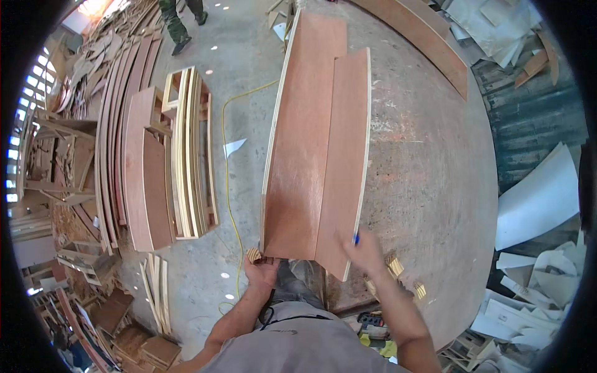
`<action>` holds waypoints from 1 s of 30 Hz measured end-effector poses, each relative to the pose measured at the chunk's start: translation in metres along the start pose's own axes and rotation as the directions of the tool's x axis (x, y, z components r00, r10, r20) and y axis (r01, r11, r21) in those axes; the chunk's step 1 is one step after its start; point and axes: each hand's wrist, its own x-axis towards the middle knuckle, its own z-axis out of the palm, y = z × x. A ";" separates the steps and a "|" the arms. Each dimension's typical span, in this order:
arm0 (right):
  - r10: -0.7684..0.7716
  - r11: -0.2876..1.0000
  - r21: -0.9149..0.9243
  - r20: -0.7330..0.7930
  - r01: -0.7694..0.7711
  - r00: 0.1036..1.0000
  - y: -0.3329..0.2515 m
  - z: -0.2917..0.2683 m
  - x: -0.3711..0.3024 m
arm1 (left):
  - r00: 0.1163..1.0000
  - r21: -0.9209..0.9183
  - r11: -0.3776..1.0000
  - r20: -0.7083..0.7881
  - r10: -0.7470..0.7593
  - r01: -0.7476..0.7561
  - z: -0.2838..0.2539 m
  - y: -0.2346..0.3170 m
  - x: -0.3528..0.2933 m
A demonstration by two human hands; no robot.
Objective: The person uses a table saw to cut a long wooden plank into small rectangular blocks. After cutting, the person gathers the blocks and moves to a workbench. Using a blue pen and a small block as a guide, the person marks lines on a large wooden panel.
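A long trough-shaped piece of reddish plywood (301, 155) with pale edges stretches away from my body, its near end just past my waist. My left hand (262, 271) is turned palm up at its near left corner, with the fingers curled against the bottom edge. Beside that thumb shows the striped end of a small wooden block (254, 255). My right hand (364, 252), smeared by motion, is at the trough's near right edge. A small blue thing (356, 239) shows at its fingers, too small to name.
The trough lies partly over a broad worn worktop (429, 186). Striped wood ends (395, 267) are near my right forearm. Plywood boxes and frames (149, 168) stand left, past a yellow cord (227, 168). White sheet scraps (541, 193) lie far right; a person's legs (173, 25) show far left.
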 end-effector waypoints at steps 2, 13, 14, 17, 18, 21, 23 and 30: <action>-0.188 0.981 -0.009 -0.253 0.192 0.949 0.006 -0.007 0.060 | 0.997 0.029 0.999 0.060 0.039 -0.041 -0.010 0.001 0.007; -0.071 0.950 0.282 -0.221 0.133 0.973 -0.020 0.055 0.026 | 0.849 0.471 0.708 0.333 0.410 -0.526 -0.028 0.136 0.062; -0.008 0.955 0.288 -0.238 0.078 0.971 -0.010 0.069 0.007 | 0.852 0.457 0.721 0.326 0.410 -0.522 -0.019 0.145 0.050; 0.070 0.900 0.431 -0.297 0.068 0.952 -0.010 0.079 -0.054 | 0.946 0.311 0.901 0.219 0.240 -0.301 0.041 0.156 0.015; 0.111 0.908 0.419 -0.261 0.009 0.959 -0.008 0.082 -0.067 | 0.952 0.344 0.900 0.238 0.194 -0.269 0.048 0.159 0.020; 0.145 0.890 0.454 -0.347 0.031 0.927 -0.008 0.074 -0.081 | 0.937 0.452 0.855 0.333 0.104 -0.256 0.060 0.180 0.096; 0.290 0.841 0.541 -0.446 -0.003 0.847 0.022 0.061 -0.082 | 0.930 0.543 0.813 0.367 -0.005 -0.210 0.105 0.105 0.105; 0.557 0.676 0.736 -0.470 -0.045 0.685 0.056 -0.021 0.006 | 0.883 0.688 0.717 0.403 -0.242 -0.118 0.231 -0.018 0.189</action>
